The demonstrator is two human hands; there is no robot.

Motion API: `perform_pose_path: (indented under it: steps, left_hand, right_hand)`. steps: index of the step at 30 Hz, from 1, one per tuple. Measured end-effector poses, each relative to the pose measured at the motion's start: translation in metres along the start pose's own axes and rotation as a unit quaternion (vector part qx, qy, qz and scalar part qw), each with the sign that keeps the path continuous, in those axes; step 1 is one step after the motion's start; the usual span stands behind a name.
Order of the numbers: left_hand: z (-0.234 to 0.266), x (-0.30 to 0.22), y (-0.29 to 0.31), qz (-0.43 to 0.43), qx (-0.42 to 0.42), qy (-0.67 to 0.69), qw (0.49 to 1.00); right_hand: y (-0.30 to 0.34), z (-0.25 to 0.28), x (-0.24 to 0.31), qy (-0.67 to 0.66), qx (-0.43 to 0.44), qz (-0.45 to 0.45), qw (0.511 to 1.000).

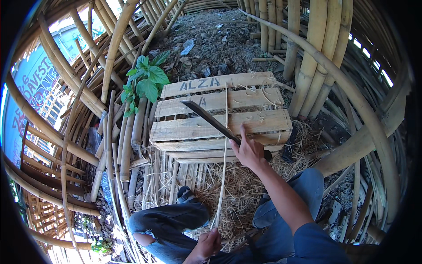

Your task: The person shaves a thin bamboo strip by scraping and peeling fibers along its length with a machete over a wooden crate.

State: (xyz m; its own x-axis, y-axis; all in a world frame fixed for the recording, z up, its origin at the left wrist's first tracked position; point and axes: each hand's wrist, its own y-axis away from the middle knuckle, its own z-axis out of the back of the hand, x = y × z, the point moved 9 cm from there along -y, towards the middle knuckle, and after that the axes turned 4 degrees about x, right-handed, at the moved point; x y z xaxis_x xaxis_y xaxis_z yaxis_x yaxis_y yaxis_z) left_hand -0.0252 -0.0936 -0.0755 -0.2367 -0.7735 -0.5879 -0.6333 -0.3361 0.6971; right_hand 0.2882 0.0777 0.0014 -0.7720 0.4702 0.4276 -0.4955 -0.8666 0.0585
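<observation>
My right hand (249, 152) is closed round the handle of a long dark-bladed machete (211, 119), its index finger stretched out over the slatted wooden crate (189, 128). The blade slants up to the left above the crate and crosses a thin pale bamboo strip (223, 185). Low in the picture, my left hand (207, 244) grips the near end of that strip, which runs away from me with its far end over the crate's top. Whether blade and strip touch, I cannot tell. Curled shavings (266, 94) lie on the crate's far right.
Straw-like shavings (237, 189) cover the ground between my legs. Bamboo poles (127, 141) lie at left, beside a green leafy plant (151, 79). Thick upright poles (323, 53) and a curved pole (338, 75) stand at right. Rubble (198, 44) lies beyond the crate.
</observation>
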Motion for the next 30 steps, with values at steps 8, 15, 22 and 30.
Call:
perform_pose_path:
  steps: [8, 15, 22, 30]
  left_hand:
    - [0.028, 0.027, 0.039, -0.009, -0.055, -0.099, 0.994]
    - [-0.008, -0.026, 0.084, -0.358, -0.078, -0.498, 0.786]
    - [0.122, 0.175, 0.087, -0.016, -0.139, -0.288, 0.947]
    - [0.133, 0.084, 0.099, -0.061, -0.262, -0.373, 0.888]
  right_hand:
    - [-0.004, 0.004, 0.0, -0.002, -0.015, 0.001, 1.0]
    - [-0.005, 0.002, -0.004, -0.012, -0.008, -0.006, 1.0]
    - [-0.005, 0.003, -0.001, -0.014, -0.013, -0.012, 1.0]
    - [-0.005, 0.003, 0.003, -0.019, -0.029, -0.007, 0.999]
